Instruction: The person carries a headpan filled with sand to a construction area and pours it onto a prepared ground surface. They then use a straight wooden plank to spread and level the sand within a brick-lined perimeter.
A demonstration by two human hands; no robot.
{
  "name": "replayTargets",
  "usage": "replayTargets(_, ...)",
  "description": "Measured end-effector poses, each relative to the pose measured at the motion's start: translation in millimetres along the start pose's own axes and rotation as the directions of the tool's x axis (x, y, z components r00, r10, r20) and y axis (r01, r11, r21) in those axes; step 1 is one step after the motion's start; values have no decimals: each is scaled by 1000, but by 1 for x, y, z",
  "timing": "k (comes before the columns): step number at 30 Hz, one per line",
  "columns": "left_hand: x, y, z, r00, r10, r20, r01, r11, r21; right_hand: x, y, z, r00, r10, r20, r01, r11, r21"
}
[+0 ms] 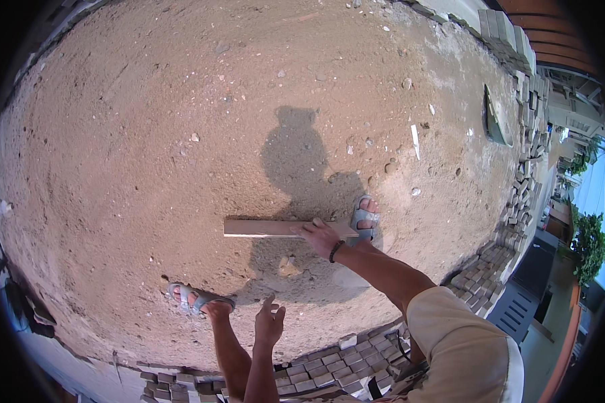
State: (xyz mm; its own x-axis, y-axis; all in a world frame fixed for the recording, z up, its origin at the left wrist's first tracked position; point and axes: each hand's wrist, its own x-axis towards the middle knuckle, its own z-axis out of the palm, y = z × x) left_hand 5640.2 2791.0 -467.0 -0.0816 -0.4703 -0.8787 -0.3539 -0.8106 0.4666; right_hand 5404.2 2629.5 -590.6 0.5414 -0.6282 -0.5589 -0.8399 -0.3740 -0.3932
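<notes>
A straight, flat wooden board [259, 228] rests on the sandy ground in front of me, lying crosswise with its pale long edge toward me. My right hand [320, 238], with a dark bracelet at the wrist, grips the board near its right end. The thumb and fingers lie over its top, and the fingertips on the far side are hard to see. My left hand [269, 324] hangs nearer to me, below the board and apart from it. Its fingers are spread, and it holds nothing.
My sandalled feet stand wide apart, the right sandal [365, 218] by the board's right end, the left sandal [202, 300] nearer. Stacked paving blocks [484, 275] line the right side; laid pavers [336, 363] lie behind me. A metal pan-like piece [496, 117] sits far right.
</notes>
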Motion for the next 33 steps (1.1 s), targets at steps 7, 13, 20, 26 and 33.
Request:
replayTargets(7, -16, 5, -18, 999, 14, -40, -18, 996, -91, 69, -3, -108, 926, 5, -377, 26, 997, 78)
replayTargets(13, -20, 1, -21, 1000, 0, -7, -1, 997, -81, 170, -19, -100, 959, -155, -238, 78, 949, -306)
replayTargets(20, -25, 5, -24, 998, 25, -58, -31, 993, -111, 34, -59, -9, 892, -408, 197, 448, 857, -254)
replayTargets(26, -18, 3, -29, 996, 45, -78, -50, 997, -61, -45, -23, 21, 853, -378, 361, 470, 856, -215)
replayTargets(33, -25, 8, -32, 999, 22, -29, -25, 993, -113, -48, -55, -14, 931, -20, 364, -42, 986, 160)
